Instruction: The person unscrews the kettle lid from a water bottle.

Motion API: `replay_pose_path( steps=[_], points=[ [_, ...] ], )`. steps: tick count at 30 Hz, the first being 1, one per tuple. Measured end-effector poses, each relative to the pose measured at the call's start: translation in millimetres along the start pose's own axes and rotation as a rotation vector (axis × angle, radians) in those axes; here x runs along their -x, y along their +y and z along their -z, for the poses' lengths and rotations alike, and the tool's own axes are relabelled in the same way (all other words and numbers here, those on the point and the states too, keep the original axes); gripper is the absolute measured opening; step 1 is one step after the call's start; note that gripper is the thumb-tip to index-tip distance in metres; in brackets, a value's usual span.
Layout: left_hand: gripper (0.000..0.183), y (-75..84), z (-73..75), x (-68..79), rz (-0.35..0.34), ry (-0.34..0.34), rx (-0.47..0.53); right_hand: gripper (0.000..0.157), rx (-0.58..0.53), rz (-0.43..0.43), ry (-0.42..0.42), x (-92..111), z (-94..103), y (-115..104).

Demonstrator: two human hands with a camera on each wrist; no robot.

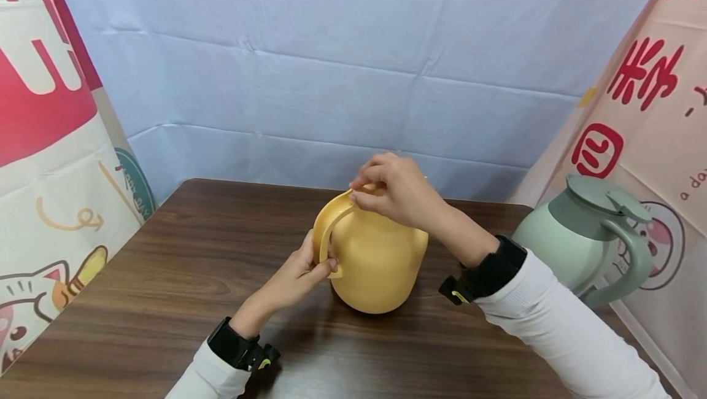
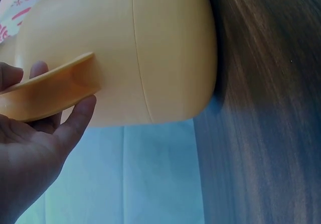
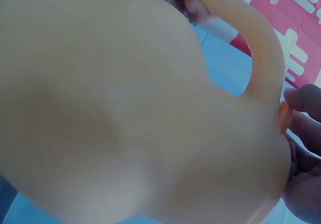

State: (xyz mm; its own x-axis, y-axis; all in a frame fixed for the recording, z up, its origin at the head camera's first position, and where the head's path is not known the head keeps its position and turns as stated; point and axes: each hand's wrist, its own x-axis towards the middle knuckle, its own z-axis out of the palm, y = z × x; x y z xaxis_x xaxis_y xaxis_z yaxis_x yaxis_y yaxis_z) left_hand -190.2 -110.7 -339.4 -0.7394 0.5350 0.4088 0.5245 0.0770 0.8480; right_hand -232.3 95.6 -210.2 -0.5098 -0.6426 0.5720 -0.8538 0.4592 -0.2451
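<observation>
A yellow thermos jug (image 1: pixel 380 258) stands on the table with its handle facing left. My left hand (image 1: pixel 301 270) grips the lower part of the curved handle (image 2: pixel 55 93), thumb and fingers around it in the left wrist view. At the top of the jug, my right hand (image 1: pixel 394 187) has its fingers curled over the lid area and hides most of it. In the right wrist view, the thumb and fingers pinch a small orange tab (image 3: pixel 285 116) beside the upper end of the handle. The jug's body fills much of that view.
To the right, a pale green thermos jug (image 1: pixel 558 239) with a darker green lid and handle stands near the table's edge. The dark wooden table (image 1: pixel 166 301) meets a light blue cloth backdrop (image 1: pixel 331 80), with printed cloths (image 1: pixel 50 116) at both sides.
</observation>
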Motion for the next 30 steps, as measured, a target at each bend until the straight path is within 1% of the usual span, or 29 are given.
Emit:
replay_pose_path(
  steps=[4, 8, 12, 16, 19, 21, 25, 27, 30],
  points=[
    [0.019, 0.6, -0.6, -0.7, 0.004, -0.001, 0.004, 0.003, 0.005, 0.066, 0.083, 13, 0.8, 2],
    [0.018, 1.5, -0.9, -1.2, -0.001, 0.003, -0.006, 0.004, 0.002, 0.102, 0.136, 21, 2.5, 4],
    [0.017, 2.5, -1.3, -1.2, -0.010, 0.001, -0.018, 0.005, -0.021, 0.113, 0.185, 30, 4.6, 6],
    [0.016, 3.1, -1.9, -1.6, -0.012, -0.007, -0.012, 0.010, -0.035, 0.112, 0.244, 41, 7.1, 10],
    [0.016, 1.1, -2.5, -2.1, -0.017, -0.012, -0.012, 0.015, -0.042, 0.107, 0.272, 50, 10.2, 14],
    [0.016, -3.6, -2.5, -2.3, -0.018, -0.009, -0.016, 0.018, -0.039, 0.111, 0.286, 56, 12.9, 16],
    [0.018, -19.6, -1.2, -1.8, -0.020, 0.006, -0.029, 0.020, -0.021, 0.106, 0.289, 63, 19.6, 21],
    [0.019, -27.6, -0.4, -1.2, -0.019, 0.012, -0.034, 0.019, -0.015, 0.085, 0.282, 65, 22.6, 25],
    [0.020, -32.4, -0.4, -0.8, -0.025, 0.007, -0.040, 0.019, -0.004, 0.056, 0.275, 68, 26.6, 30]
  ],
)
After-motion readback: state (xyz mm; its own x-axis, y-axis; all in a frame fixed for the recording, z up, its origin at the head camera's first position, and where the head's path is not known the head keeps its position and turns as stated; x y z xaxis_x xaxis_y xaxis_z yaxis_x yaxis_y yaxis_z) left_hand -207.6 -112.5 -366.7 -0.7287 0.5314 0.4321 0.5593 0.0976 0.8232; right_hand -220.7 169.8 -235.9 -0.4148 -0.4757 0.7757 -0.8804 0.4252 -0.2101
